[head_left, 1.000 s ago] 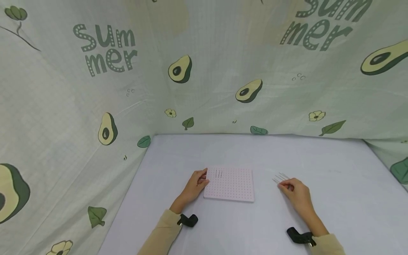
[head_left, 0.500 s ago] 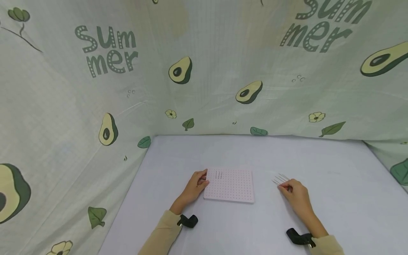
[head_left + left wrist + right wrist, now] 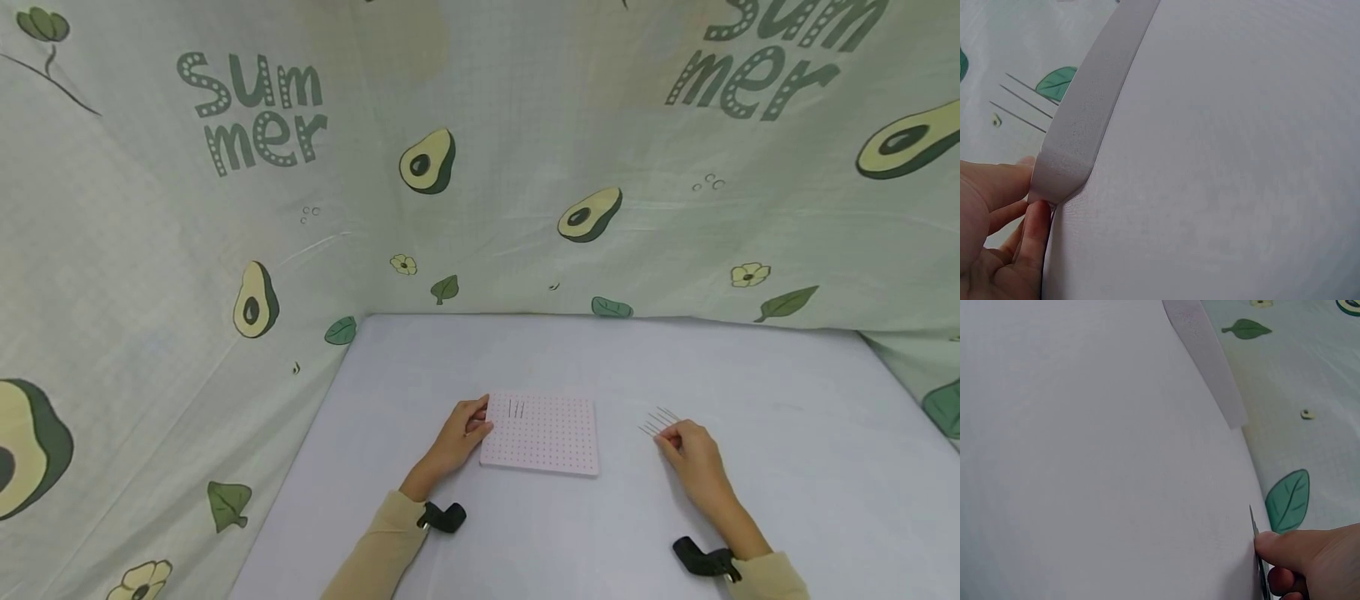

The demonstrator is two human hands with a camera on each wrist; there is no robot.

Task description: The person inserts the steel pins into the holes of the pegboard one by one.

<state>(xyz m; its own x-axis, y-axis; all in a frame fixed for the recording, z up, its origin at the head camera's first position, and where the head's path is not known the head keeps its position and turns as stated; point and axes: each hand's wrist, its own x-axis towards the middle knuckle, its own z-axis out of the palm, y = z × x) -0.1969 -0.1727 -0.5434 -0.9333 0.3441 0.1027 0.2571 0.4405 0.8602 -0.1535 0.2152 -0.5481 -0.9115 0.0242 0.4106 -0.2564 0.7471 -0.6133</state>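
A pale pink pegboard [image 3: 540,437] dotted with small holes lies flat on the table. Three thin dark metal pins [image 3: 516,408] stand in holes near its upper left corner. The left hand [image 3: 453,437] grips the board's left edge; the left wrist view shows thumb and fingers around the corner of the board [image 3: 1079,119]. To the right of the board, several thin metal pins [image 3: 663,413] lie slanted by the right hand [image 3: 697,465]. In the right wrist view that hand's thumb and finger pinch at thin metal [image 3: 1252,520]; its lower part is hidden by the fingers.
A white-covered table [image 3: 600,533] carries the board and pins. Behind and to the left hangs a pale green cloth [image 3: 480,250] printed with avocados and leaves. Black wrist cameras [image 3: 444,517] are strapped to both forearms.
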